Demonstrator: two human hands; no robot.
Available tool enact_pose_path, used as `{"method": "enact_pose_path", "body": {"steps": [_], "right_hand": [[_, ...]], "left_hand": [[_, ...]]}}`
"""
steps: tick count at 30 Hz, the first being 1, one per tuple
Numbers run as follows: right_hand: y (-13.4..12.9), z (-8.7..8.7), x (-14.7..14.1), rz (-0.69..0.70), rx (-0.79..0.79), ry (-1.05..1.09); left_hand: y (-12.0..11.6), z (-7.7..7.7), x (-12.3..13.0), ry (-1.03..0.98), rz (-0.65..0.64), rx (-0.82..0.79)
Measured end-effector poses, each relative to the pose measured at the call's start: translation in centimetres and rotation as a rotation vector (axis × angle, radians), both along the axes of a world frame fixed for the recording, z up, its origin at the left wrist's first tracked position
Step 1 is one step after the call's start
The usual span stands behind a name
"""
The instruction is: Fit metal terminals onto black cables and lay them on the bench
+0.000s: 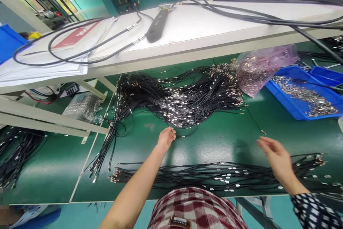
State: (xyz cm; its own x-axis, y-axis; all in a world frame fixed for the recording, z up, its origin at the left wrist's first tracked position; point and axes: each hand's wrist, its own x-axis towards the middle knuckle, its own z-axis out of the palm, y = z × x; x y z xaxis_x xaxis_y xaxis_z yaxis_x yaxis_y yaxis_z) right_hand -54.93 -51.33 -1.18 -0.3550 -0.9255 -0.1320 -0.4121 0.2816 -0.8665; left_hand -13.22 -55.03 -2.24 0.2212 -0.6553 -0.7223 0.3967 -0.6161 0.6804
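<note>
A large pile of thin black cables (198, 96) with white labels and bare metal ends spreads over the green workbench. At its near edge my left hand (166, 138) is closed, with the fingertips pinched round a single black cable (189, 134) that curves out of the pile. My right hand (277, 155) hovers at the right, slightly blurred, its fingers stretched out and holding nothing. Just beyond those fingers a loose cable end (263, 132) with a metal tip sticks out from the pile. A straight bundle of black cables (193, 173) lies along the bench's front edge, passing below both hands.
A blue bin (292, 104) of small metal terminals and a pink plastic bag (257, 70) of metal parts stand back right. Above the bench runs a white shelf (184, 39) with a black-handled tool (158, 25) and coiled cables. More cables (18, 150) lie far left.
</note>
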Motion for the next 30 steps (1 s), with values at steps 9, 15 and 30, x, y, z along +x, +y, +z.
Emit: {"method": "enact_pose_path", "body": {"steps": [9,15,30], "right_hand": [[1.1,-1.9,17.7,0.582,0.231,-0.359],[-8.9,-1.2,22.3,0.599,0.040,-0.027],[-13.1,0.9,24.0,0.983,0.008,0.549]], "left_hand": [[3.5,2.4,4.4,0.164,0.153,-0.015],[4.5,-0.4,1.6,0.095,0.129,0.126],[7.1,0.6,1.8,-0.008,0.064,0.013]]}}
